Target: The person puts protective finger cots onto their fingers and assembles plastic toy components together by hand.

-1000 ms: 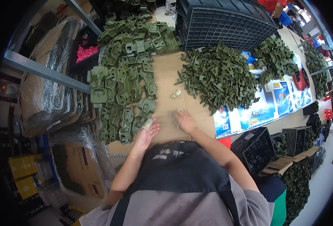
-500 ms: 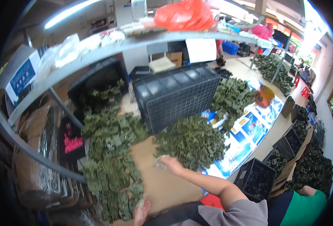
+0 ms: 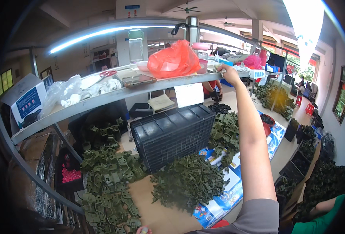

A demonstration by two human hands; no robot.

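My right hand (image 3: 229, 74) is raised with the arm stretched far forward, at the right part of the metal shelf (image 3: 129, 93). Its fingers are closed at the shelf's edge, around something small and pale that I cannot make out. Only the fingertips of my left hand (image 3: 144, 230) show at the lower edge, one with a pale covering; its grip is hidden. Nearest to the left hand lie flat green plastic parts (image 3: 112, 183), spread in rows. A heap of smaller green plastic pieces (image 3: 190, 181) rests on the brown cardboard (image 3: 156, 210) in the middle.
A large black crate (image 3: 172, 132) stands on its side behind the heap. On the shelf lie a red plastic bag (image 3: 174, 60), white gloves (image 3: 110, 86) and scissors (image 3: 108, 73). A box with pink pieces (image 3: 71, 175) is at left. A person in a green sleeve (image 3: 324, 218) works at right.
My right hand has left the small green pieces and gone up and forward to the shelf. My left hand has slipped mostly below the picture's edge. The view has tilted up.
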